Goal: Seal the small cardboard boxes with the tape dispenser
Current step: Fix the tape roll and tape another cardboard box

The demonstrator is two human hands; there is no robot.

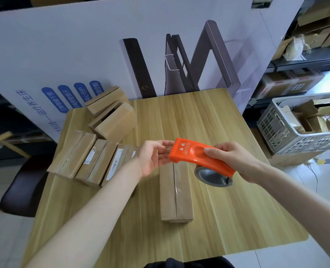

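The tape dispenser, orange with a toothed front edge, is held in the air just above the far end of the small cardboard box, which lies lengthwise in the middle of the bench; its roll of tape hangs underneath at the rear; the right hand is wrapped around the dispenser's back half with the thumb on top, which leaves the cutting edge free; the left hand meets that edge with thumb above and fingers below, probably to catch the loose tape end, though clear tape does not show and I cannot tell whether it pinches anything; the box's centre seam shows a glossy patch, seemingly tape, so this looks like readying a fresh length; to the left a row of boxes lies side by side, shiny in places, likely finished ones kept out of the way; behind them two boxes with gaping flaps seem unsealed, close to a printed white board; a grey crate of cardboard stands beside the bench at right.
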